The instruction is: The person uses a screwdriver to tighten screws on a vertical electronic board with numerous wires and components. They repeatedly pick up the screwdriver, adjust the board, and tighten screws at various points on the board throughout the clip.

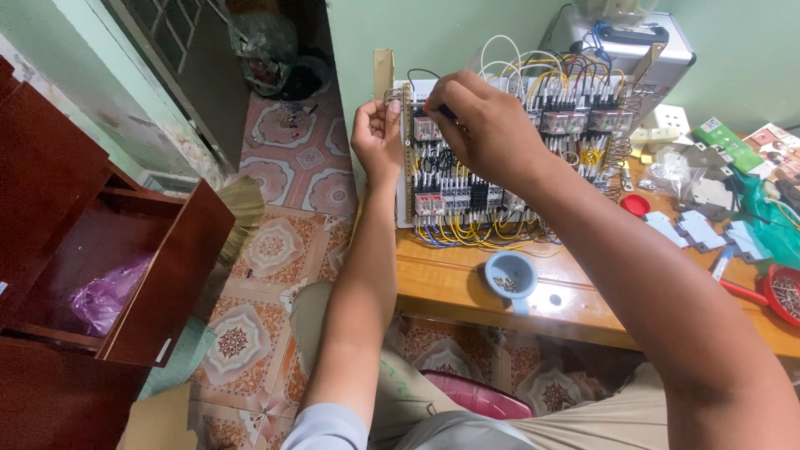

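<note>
At the back edge of the wooden workbench (467, 287), you are working on an upright wiring panel (500, 158) packed with relays and yellow, white and blue wires. Your left hand (379, 137) is pinching the panel's left edge, fingers curled around it. Your right hand (483, 125) is closing around a dark-handled screwdriver (446, 111), pressing its tip toward the upper left terminals. Just in front of the panel, a small blue cup of screws (511, 275) is sitting on the bench, with a red lid (635, 205) lying near the panel's right side.
</note>
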